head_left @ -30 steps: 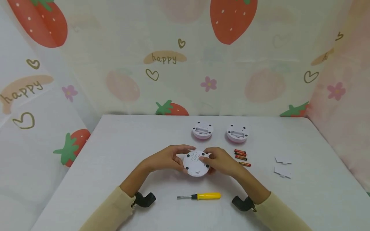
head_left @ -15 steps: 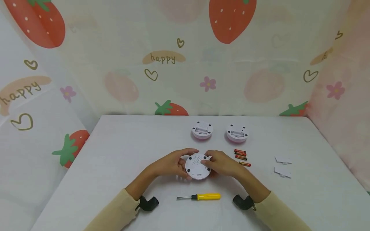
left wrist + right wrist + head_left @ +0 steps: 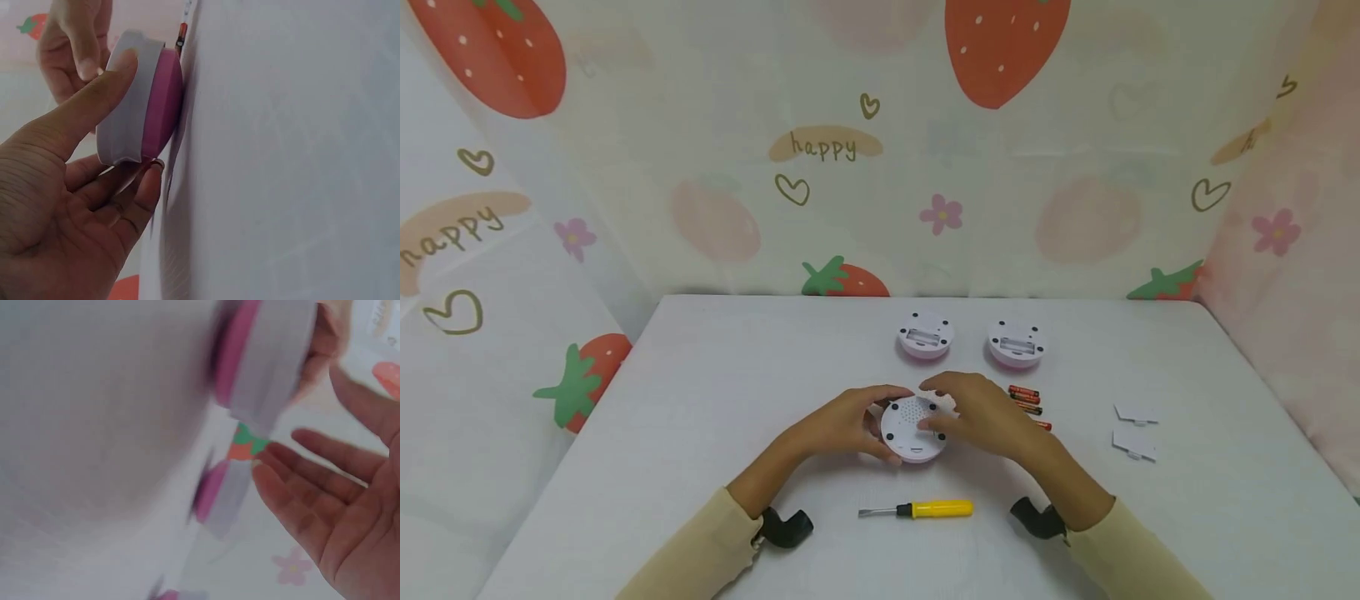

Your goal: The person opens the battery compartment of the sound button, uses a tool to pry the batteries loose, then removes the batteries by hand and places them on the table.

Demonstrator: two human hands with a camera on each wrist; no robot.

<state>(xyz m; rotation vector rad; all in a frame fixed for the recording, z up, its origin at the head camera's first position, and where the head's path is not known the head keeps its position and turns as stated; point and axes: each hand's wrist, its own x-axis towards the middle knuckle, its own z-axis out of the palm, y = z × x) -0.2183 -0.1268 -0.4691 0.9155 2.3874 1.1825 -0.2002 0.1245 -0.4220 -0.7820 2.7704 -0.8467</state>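
Note:
A round white device [image 3: 908, 448] faces up near the middle of the table, with small perforations, dark round feet and a latch mark by its near edge. Its pink underside [image 3: 164, 103] shows in the left wrist view, close over the tabletop. My left hand [image 3: 844, 423] holds it from the left, thumb on the white rim and fingers behind and below. My right hand [image 3: 981, 414] hovers at its right side, fingers spread and apart from the rim in the right wrist view. In the head view, its thumb overlaps the white face.
Two similar devices [image 3: 925, 337] [image 3: 1017, 343] with uncovered battery compartments sit at the back. Several red-and-black batteries [image 3: 1024, 392] lie partly behind the right hand. Two white battery covers [image 3: 1137, 413] [image 3: 1133, 445] are at the right. A yellow-handled screwdriver [image 3: 940, 509] lies in front.
The left hand and the device have shifted slightly right and nearer. My right hand has let go of the device's right edge and spread its fingers, rising a little.

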